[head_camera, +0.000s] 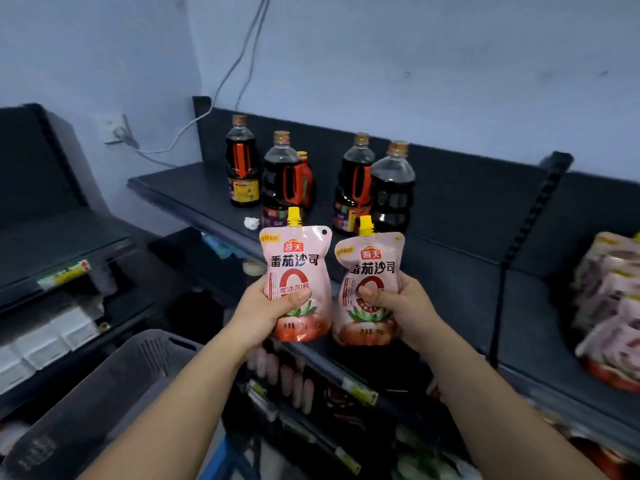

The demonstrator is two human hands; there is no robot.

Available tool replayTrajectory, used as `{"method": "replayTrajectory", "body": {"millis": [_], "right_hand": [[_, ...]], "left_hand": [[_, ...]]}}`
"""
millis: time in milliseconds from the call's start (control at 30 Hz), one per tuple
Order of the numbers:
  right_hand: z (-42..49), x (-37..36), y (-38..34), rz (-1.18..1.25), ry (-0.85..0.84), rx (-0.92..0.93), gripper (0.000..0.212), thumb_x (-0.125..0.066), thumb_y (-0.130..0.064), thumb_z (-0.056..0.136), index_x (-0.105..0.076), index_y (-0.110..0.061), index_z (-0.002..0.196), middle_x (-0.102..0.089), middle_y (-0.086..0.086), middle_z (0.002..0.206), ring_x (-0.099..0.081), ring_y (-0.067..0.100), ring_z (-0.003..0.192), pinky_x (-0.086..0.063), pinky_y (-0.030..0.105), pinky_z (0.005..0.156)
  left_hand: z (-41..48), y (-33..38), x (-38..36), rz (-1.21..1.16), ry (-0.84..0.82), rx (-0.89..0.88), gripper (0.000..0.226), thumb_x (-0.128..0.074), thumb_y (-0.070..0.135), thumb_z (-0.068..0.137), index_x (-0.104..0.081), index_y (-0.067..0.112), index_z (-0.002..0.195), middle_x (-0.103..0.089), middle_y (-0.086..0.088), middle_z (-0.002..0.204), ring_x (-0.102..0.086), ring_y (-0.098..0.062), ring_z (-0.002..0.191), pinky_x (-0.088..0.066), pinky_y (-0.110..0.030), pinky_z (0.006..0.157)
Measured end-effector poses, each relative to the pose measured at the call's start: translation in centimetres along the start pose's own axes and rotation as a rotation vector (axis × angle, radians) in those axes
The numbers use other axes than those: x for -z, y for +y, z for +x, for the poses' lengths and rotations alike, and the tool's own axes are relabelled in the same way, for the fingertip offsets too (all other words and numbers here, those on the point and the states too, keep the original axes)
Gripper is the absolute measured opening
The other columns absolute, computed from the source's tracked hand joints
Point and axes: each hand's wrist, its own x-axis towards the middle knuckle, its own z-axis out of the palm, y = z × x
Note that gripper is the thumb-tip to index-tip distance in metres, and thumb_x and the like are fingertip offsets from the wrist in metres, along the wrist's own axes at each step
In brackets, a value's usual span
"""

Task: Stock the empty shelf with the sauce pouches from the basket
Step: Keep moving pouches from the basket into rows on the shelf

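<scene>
While each hand grips one soft, squashy sauce pouch at its middle, left hand and right hand hold left pouch and right pouch upright near the shelf.

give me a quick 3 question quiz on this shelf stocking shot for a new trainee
1. True or false: the left hand grips one pink, yellow-capped sauce pouch and the right hand grips a second pouch.
2. Which stand on the dark metal shelf ahead? A) tall dark sauce bottles B) tins C) loaves
3. Fill in: the grey plastic basket sits at the lower ____ of the view.

Key: 1 true; 2 A; 3 left
</scene>
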Motion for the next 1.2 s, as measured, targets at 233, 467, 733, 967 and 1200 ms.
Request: {"method": "replayTrajectory", "body": {"millis": [233,467,733,967,1200], "right_hand": [[-5.7,5.4,-3.5,-0.054,0.198,0.089,0.035,-0.09,-0.025,0.06,-0.078,-0.022,0.093,-0.078,0.012,0.1,-0.075,0.029,0.09,-0.06,0.037,0.071],[-10.7,8.3,-7.1,-0.072,0.48,0.163,0.029,-0.089,-0.014,0.059,-0.079,-0.022,0.085,-0.078,0.01,0.092,-0.076,0.025,0.082,-0.059,0.032,0.064],[-17.1,9.2,-8.6,-0.06,0.683,0.229,0.028,-0.085,-0.014,0.061,-0.076,-0.013,0.087,-0.078,0.013,0.091,-0.075,0.027,0.081,-0.059,0.034,0.065],[-24.8,10.7,-9.3,-0.072,0.863,0.287,0.035,-0.086,-0.007,0.061,-0.074,-0.011,0.094,-0.077,0.016,0.096,-0.075,0.03,0.086,-0.06,0.038,0.068],[-33.1,13.8,-11.2,-0.143,0.926,0.345,0.027,-0.084,-0.007,0.063,-0.079,-0.019,0.087,-0.078,0.014,0.095,-0.076,0.028,0.086,-0.06,0.033,0.067]], "left_hand": [[1.2,0.9,-7.7,0.008,-0.246,0.006,0.05,-0.089,0.036,0.062,-0.072,0.022,0.107,-0.076,-0.01,0.108,-0.072,-0.031,0.1,-0.058,-0.044,0.086],[3.4,2.5,-12.8,0.021,-0.479,-0.008,0.057,-0.092,0.053,0.05,-0.074,0.035,0.101,-0.077,-0.002,0.105,-0.074,-0.022,0.097,-0.059,-0.031,0.077],[2.3,3.1,-18.6,0.058,-0.715,0.029,0.043,-0.091,0.028,0.061,-0.072,0.024,0.1,-0.077,-0.007,0.104,-0.074,-0.028,0.095,-0.059,-0.041,0.08],[-2.2,4.0,-24.8,0.049,-0.91,0.007,0.059,-0.086,0.035,0.058,-0.068,0.019,0.112,-0.077,-0.002,0.105,-0.075,-0.021,0.094,-0.059,-0.037,0.08],[-8.1,3.2,-32.8,0.012,-1.009,-0.03,0.053,-0.086,0.029,0.061,-0.069,0.02,0.109,-0.078,0.002,0.102,-0.074,-0.017,0.094,-0.059,-0.024,0.071]]}}
